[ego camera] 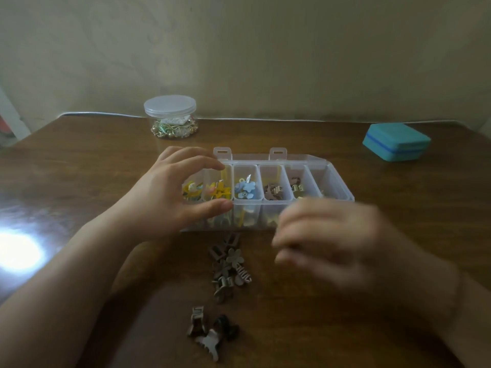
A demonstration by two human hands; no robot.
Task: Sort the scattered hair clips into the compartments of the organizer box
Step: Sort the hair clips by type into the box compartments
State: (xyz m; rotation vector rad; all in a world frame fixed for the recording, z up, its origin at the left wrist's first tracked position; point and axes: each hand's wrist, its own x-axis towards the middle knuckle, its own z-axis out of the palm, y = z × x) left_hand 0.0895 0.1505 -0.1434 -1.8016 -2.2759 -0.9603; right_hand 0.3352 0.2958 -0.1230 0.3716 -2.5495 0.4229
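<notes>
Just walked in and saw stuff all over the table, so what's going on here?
A person is sorting hair clips into a clear organizer box. The left hand spans the box's left end. The right hand is blurred in front of it; whether it holds anything is unclear. Brown clips lie on the table.

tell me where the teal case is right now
In the head view the teal case sits closed at the table's far right, beyond the organizer box.

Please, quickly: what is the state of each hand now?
Left hand: open, fingers spread over the organizer box, holding nothing.
Right hand: blurred, cannot be told.
</notes>
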